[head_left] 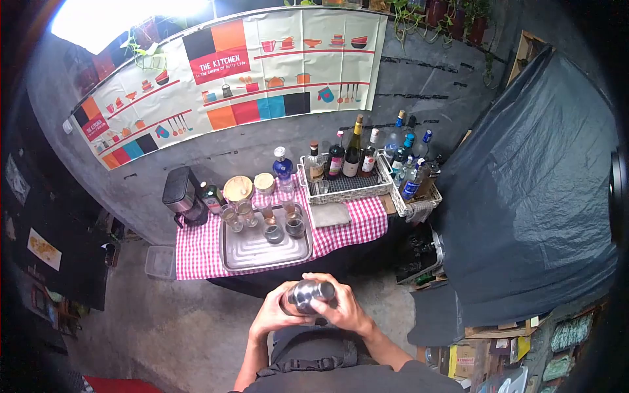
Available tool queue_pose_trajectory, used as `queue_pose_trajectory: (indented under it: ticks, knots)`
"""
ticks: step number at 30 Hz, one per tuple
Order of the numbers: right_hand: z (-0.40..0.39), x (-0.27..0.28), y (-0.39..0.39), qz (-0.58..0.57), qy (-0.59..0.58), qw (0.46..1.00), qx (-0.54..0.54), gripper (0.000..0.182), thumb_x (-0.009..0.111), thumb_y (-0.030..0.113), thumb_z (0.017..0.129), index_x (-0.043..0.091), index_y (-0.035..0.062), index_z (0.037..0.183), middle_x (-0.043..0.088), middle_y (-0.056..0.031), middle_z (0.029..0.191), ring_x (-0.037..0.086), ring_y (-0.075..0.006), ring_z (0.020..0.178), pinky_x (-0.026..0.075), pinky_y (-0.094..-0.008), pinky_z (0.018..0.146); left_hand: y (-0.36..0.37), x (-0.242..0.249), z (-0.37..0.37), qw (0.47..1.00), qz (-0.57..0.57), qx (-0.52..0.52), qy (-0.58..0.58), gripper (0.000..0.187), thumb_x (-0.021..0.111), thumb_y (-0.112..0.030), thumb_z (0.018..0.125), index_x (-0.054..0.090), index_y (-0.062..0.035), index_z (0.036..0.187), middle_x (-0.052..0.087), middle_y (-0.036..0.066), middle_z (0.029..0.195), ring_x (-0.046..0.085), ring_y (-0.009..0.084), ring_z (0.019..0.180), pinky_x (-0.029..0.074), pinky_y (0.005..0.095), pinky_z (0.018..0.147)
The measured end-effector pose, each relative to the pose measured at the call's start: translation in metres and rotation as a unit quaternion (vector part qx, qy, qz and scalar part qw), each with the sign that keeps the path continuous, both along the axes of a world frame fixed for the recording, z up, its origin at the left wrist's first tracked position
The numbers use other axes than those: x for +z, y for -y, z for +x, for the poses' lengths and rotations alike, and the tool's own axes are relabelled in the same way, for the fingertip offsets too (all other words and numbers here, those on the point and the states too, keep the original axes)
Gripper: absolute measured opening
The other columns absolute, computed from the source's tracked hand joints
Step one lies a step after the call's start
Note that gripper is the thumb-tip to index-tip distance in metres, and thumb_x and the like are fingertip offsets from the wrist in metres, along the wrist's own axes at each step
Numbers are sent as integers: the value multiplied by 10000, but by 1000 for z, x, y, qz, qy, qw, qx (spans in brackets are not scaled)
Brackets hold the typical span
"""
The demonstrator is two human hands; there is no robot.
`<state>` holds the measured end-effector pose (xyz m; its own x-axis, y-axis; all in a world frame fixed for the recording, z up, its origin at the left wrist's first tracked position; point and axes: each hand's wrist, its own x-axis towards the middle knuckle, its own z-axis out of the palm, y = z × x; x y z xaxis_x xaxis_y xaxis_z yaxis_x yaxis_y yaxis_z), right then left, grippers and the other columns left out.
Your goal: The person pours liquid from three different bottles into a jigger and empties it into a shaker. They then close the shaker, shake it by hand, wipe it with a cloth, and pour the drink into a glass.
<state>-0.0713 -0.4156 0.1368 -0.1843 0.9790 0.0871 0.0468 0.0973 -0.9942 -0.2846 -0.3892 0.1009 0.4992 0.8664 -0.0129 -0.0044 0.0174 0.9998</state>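
Observation:
Close to my body, in front of my waist, I hold a metal cocktail shaker (pixel 306 296) tilted to one side, its capped end toward the right. My left hand (pixel 276 310) wraps round the shaker's left part. Around the top end is my right hand (pixel 343 309), its fingers curled over the cap and the side. Beyond my hands lies a silver metal tray (pixel 265 255) on the table, with several glasses at its back, among them a dark stemless glass (pixel 295 224) and another short glass (pixel 273 232).
A red-checked cloth (pixel 198 252) covers the table. A coffee maker (pixel 185 196) stands at its left. Behind the tray are a wooden-lidded jar (pixel 238 188) and a blue bottle (pixel 282 165). Wicker baskets (pixel 350 193) hold several bottles. A folded grey cloth (pixel 331 215) lies right of the tray.

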Motion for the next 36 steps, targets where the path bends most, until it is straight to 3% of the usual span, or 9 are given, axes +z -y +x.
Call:
queue_pose_trajectory:
  ticks: [5,9,14,17,21,26,29,31,36]
  knots:
    - [-15,14,-10,255,133,954,81,605,788,258,847,577,-8,1348,650,-237,1321,620,-371,1285,478,-448,1090,4,-14,-5,994,-54,-54,78,760,929,-119,666,552,-34,1320,650,52,1218,618,166,1158,507,358,1024]
    - [-28,11,-14,-10,68,997,21,514,694,280,935,591,-26,1335,694,-198,1247,675,-223,1149,535,-374,970,-2,-2,-20,995,-78,-15,53,765,977,-130,628,610,-39,1293,673,58,1212,624,149,1128,511,333,1011]
    - [-58,16,-21,159,80,980,89,539,760,141,855,580,-20,1337,664,-244,1307,594,-384,1316,449,-446,1120,-7,-7,-61,999,9,15,38,777,962,-104,626,600,-42,1310,673,57,1218,623,158,1160,495,343,1041]
    - [-89,20,-36,211,129,961,126,634,809,254,833,566,-7,1357,651,-248,1317,559,-401,1349,451,-464,1119,-7,-4,-85,994,-88,-31,54,804,940,-61,634,571,-40,1348,658,56,1236,615,153,1145,496,339,1035]
    - [-124,18,-36,-47,25,997,56,614,799,268,853,570,-10,1351,654,-263,1291,568,-402,1337,458,-461,1108,-21,9,-118,996,-74,-1,46,784,940,-66,637,582,-43,1334,663,55,1217,618,148,1120,498,332,1024]
    - [-161,16,-39,218,134,962,99,661,809,270,829,558,-18,1368,649,-251,1304,591,-380,1314,457,-461,1112,-27,-10,-162,999,-31,-23,32,762,943,-27,615,588,-31,1290,659,41,1177,625,158,1111,522,339,981]
    - [-187,7,-45,174,104,975,89,658,803,267,829,562,-11,1374,657,-243,1296,616,-371,1286,470,-448,1096,-29,-3,-175,992,-85,-68,59,733,942,-83,633,603,-46,1281,663,54,1192,634,152,1102,513,338,998]
    - [-196,13,-44,5,72,996,58,605,749,263,873,562,-15,1376,663,-251,1299,668,-343,1215,500,-416,1048,-31,7,-183,993,-91,-29,74,715,947,-89,629,618,-45,1262,671,53,1181,642,155,1092,516,340,993]
    - [-223,9,-31,112,62,991,48,596,783,194,840,584,-22,1359,616,-237,1396,612,-324,1303,469,-416,1098,-42,-3,-226,999,3,-38,16,721,958,-73,595,634,-36,1238,686,35,1136,643,151,1073,516,342,991]
